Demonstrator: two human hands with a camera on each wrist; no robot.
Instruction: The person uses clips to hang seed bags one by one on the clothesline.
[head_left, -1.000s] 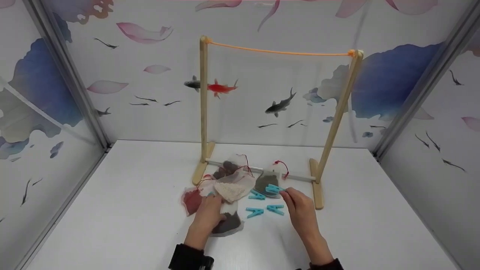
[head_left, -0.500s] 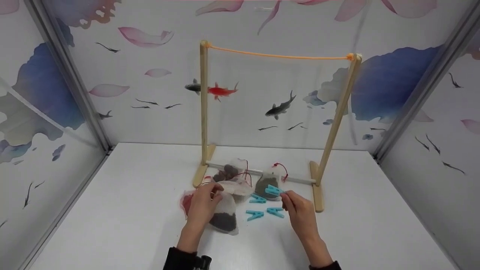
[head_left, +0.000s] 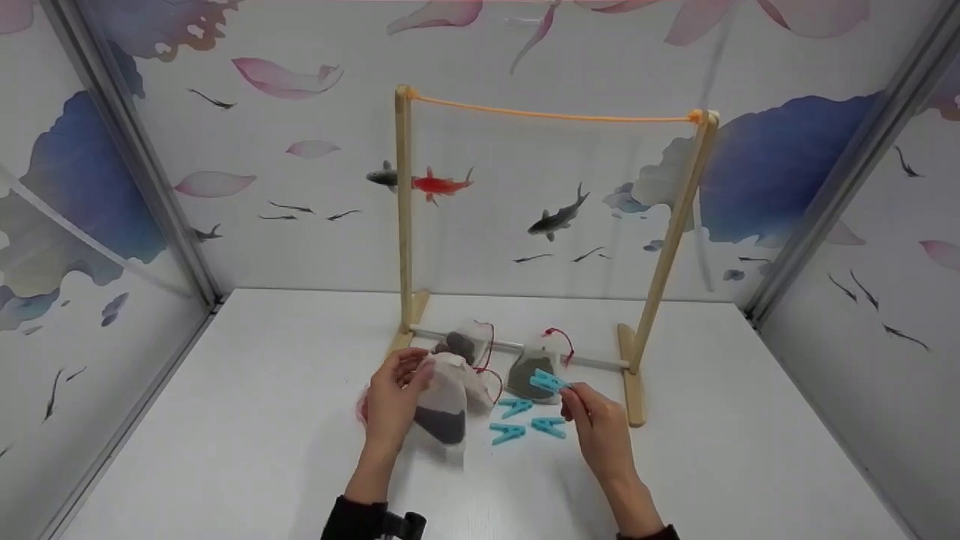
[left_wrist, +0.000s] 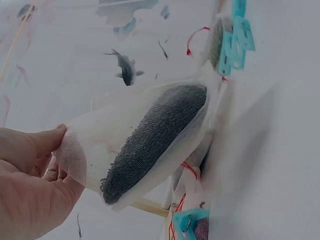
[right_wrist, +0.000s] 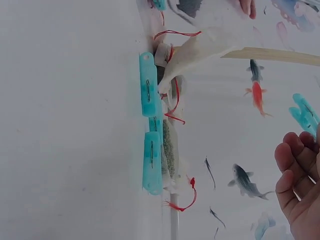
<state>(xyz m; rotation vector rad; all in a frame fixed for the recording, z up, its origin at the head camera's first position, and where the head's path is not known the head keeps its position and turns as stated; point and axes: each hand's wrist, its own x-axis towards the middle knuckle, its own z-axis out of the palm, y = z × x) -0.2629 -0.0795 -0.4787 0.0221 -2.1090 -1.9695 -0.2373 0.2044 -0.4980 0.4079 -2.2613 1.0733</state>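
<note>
My left hand (head_left: 392, 401) pinches the upper end of a white mesh bag (left_wrist: 150, 135), which hangs tilted with dark grains in its lower part. Between the thumb and fingers of my right hand (head_left: 600, 427) is a light-blue clothespin (head_left: 546, 380), held up in front of a bag of greenish grains (head_left: 525, 370). Behind the lifted bag lie a bag of brown lumps (head_left: 459, 345) and a partly hidden pale bag (head_left: 478, 388). A reddish bag (head_left: 361, 409) is mostly covered by my left hand. Three blue clothespins (head_left: 508, 432) lie between the hands.
A wooden stand has a left post (head_left: 405, 217), a right post (head_left: 673, 247) and an orange cord (head_left: 555, 115) strung between their tops. A pale rod (head_left: 604, 362) joins its feet. Another blue clothespin (left_wrist: 190, 222) sits by the reddish bag. Patterned walls (head_left: 315, 247) enclose the white table (head_left: 712, 465).
My left hand has taken hold of the bag of dark grains and raised it from the table. The right hand keeps its clothespin in nearly the same place.
</note>
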